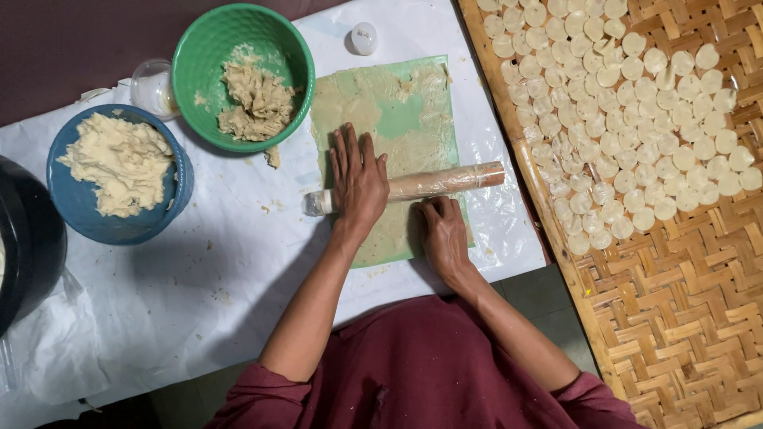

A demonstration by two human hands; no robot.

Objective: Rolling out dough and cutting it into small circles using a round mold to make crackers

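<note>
A thin sheet of pale dough [373, 95] is spread on a green mat [404, 117] on the white-covered table. A plastic-wrapped rolling pin [445, 181] lies across the sheet. My left hand [358, 179] rests flat on the left part of the pin, fingers spread. My right hand [443, 234] lies palm down on the dough sheet just below the pin, its fingertips touching the pin's near side.
A green bowl [199, 56] of crumbly dough and a blue bowl [79, 214] of soft dough stand at the left. A black pot [28, 254] sits at the far left edge. To the right, a woven bamboo tray [675, 302] holds several rows of small round dough discs [628, 127].
</note>
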